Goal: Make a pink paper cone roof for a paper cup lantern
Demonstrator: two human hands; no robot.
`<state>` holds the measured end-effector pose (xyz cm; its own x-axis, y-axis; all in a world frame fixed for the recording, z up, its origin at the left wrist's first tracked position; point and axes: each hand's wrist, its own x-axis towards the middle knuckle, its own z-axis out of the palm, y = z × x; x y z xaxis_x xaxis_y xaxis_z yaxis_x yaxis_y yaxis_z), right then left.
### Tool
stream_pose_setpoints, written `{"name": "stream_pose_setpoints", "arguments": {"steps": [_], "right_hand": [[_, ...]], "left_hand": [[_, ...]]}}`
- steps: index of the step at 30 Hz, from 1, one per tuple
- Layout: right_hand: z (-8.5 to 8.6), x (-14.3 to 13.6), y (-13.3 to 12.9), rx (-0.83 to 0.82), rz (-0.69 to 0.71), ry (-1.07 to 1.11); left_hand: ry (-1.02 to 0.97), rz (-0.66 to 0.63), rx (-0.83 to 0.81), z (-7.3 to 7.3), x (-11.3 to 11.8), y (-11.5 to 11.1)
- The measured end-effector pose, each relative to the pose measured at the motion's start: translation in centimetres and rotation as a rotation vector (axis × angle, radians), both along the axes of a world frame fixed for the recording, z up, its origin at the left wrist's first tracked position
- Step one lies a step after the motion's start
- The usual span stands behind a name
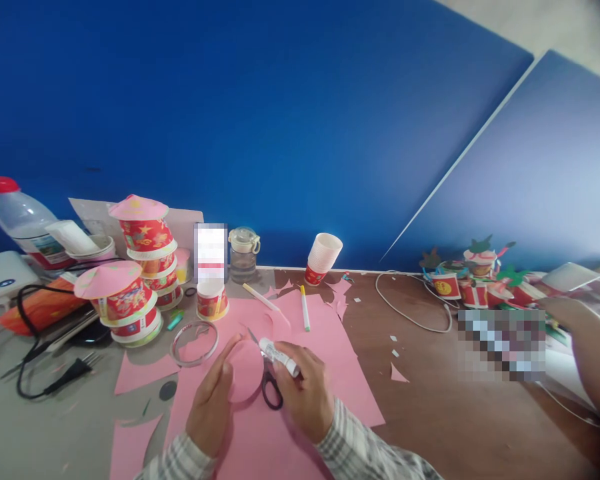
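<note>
My left hand (211, 400) holds a round pink paper disc (245, 373) by its left edge, thumb and fingers closed on it. A white glue stick (273, 353) is gripped in my right hand (307, 397), its end close to the disc's upper right edge. Partly hidden by my right hand, dark-handled scissors (272, 395) lie beside the disc. Underneath is a large pink paper sheet (325, 360). Just left of the disc, a ring that looks like a tape roll (171, 348) rests on the paper's edge. A red and white paper cup (213, 303) stands beyond it.
Towers of red paper cups with pink cone roofs (125, 300) stand at left, near a plug on a black cable (70, 377). A glass jar (243, 257) and stacked cups (323, 257) stand behind. Another person's arm (590, 353) reaches in at right, beside cup crafts (475, 293).
</note>
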<state>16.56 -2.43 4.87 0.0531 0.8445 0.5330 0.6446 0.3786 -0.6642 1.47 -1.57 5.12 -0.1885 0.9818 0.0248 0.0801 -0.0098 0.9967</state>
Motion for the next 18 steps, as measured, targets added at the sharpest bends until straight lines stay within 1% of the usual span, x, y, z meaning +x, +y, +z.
{"name": "stream_pose_setpoints", "arguments": {"steps": [2, 4, 7, 10, 13, 15, 18], "right_hand": [[0.0, -0.6, -0.6, 0.013, 0.055, -0.025], [-0.3, -1.3, -1.1, 0.044, 0.126, -0.066], [-0.7, -2.0, -1.1, 0.068, 0.181, -0.108], [-0.8, -1.8, -0.3, 0.047, 0.158, -0.161], [-1.0, -1.1, 0.5, 0.038, 0.103, -0.179], [-1.1, -0.5, 1.0, 0.022, 0.037, -0.069], [-1.2, 0.0, 1.5, -0.091, -0.033, 0.269]], "left_hand": [[0.013, 0.038, 0.008, 0.4, 0.2, -0.1], [0.0, 0.013, 0.013, 0.4, 0.4, -0.2], [-0.047, -0.046, -0.012, -0.1, 0.3, -0.2], [-0.07, -0.055, -0.03, -1.0, 0.1, -0.1], [-0.095, -0.084, -0.021, -1.3, -0.1, -0.1], [-0.121, -0.1, 0.005, -1.2, -0.2, -0.1], [-0.1, -0.035, 0.029, -1.0, -0.4, 0.0]]}}
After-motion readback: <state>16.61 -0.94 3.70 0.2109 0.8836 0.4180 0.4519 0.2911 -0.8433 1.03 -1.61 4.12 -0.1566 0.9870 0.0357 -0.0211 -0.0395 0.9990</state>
